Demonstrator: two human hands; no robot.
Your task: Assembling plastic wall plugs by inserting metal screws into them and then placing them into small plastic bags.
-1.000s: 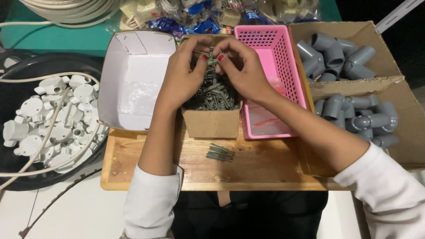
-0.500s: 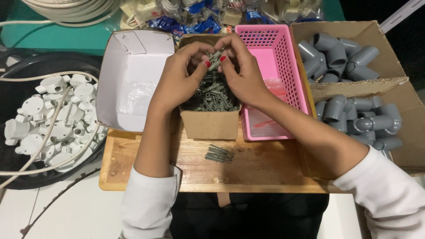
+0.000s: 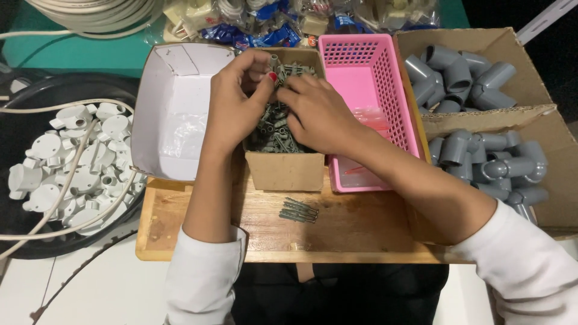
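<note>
Together, both hands (image 3: pixel 283 105) sift grey plugs (image 3: pixel 278 129) — boxed.

Both forearms reached forward, bare below white sleeves pushed up near the elbows. The left hand (image 3: pixel 238 102) was curled, fingers bent and thumb tucked toward the fingertips, its red-painted nail showing. The right hand (image 3: pixel 316 114) lay palm down just beside it, fingers pointing left, almost touching the left fingertips.

A wooden board (image 3: pixel 361 235) carries a small cardboard box (image 3: pixel 284 170), a pink basket (image 3: pixel 367 72) and loose grey plugs (image 3: pixel 298 210).
</note>
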